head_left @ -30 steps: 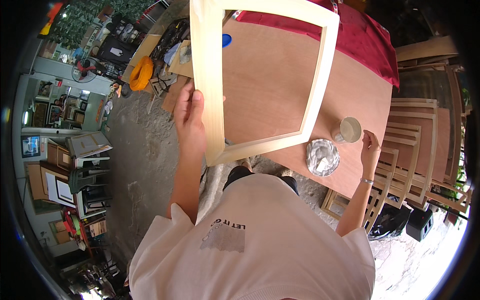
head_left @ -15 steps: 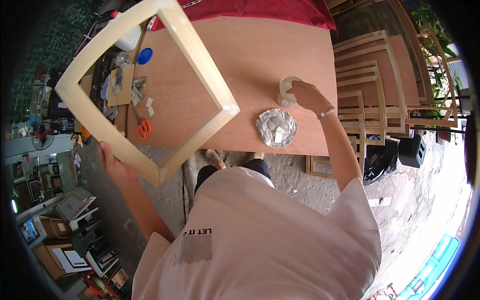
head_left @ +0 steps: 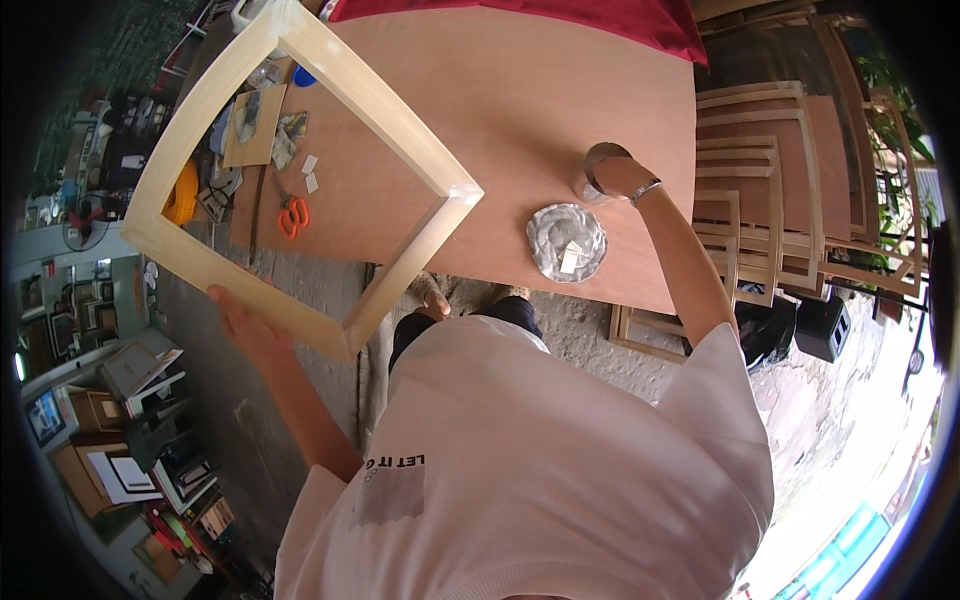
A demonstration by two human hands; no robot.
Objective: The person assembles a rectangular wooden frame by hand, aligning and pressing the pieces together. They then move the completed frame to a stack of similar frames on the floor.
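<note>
My left hand point(head_left: 252, 335) grips the lower left side of a bare pale wooden frame point(head_left: 402, 270), held tilted above the table's left part. Its fingers are partly behind the wood. My right hand point(head_left: 622, 177) reaches down into the mouth of a pale round tub point(head_left: 590, 187) near the table's right edge. The fingers are inside the tub, so what they do there is hidden. Just left of the tub lies a round dish smeared grey and white point(head_left: 566, 222), with a small whitish piece point(head_left: 570, 258) on it.
On the brown tabletop point(head_left: 510, 110), orange-handled scissors point(head_left: 293, 217), white scraps point(head_left: 311, 173) and a blue lid point(head_left: 303, 76) show through the frame. A red cloth point(head_left: 540, 15) covers the far edge. Several wooden frames point(head_left: 765, 170) are stacked at the right.
My right hand has sunk deeper into the tub, hiding its fingers. The whole view has shifted a little, and the wooden frame stays in my left hand.
</note>
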